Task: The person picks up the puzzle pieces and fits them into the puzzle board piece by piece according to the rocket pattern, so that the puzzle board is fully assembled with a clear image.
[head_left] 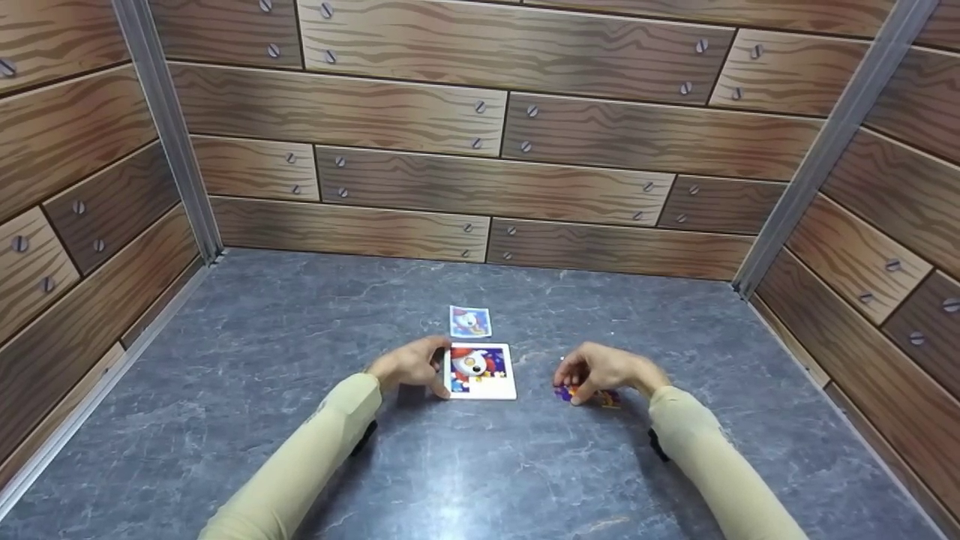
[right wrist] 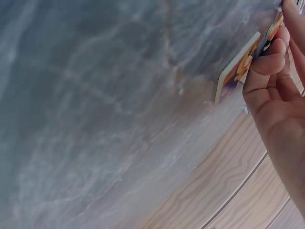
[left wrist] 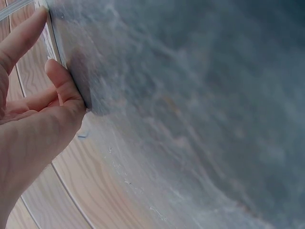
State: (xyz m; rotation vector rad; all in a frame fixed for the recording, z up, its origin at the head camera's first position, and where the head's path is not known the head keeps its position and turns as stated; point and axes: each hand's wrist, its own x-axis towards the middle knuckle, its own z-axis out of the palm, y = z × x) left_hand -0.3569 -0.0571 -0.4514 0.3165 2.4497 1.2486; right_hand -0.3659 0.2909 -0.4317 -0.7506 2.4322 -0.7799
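A white-framed jigsaw puzzle board [head_left: 493, 388] lies flat on the table, its picture of a white-faced cartoon figure in red partly filled and its lower right part bare white. My left hand [head_left: 411, 364] holds the board by its left edge, thumb near the front corner and fingers near the back one. To the right of the board, my right hand [head_left: 604, 367] is low over loose jigsaw pieces [head_left: 608, 400] in purple and orange. In the right wrist view its thumb and fingers pinch one jigsaw piece [right wrist: 275, 27], partly hidden; another piece [right wrist: 234, 71] lies beside it.
Just behind the board lies a small picture card [head_left: 470, 322] with a similar figure. The grey marbled table [head_left: 315, 315] is bounded by wood-print walls [head_left: 420, 176] at the back and both sides, with metal strips [head_left: 176, 142] in the corners.
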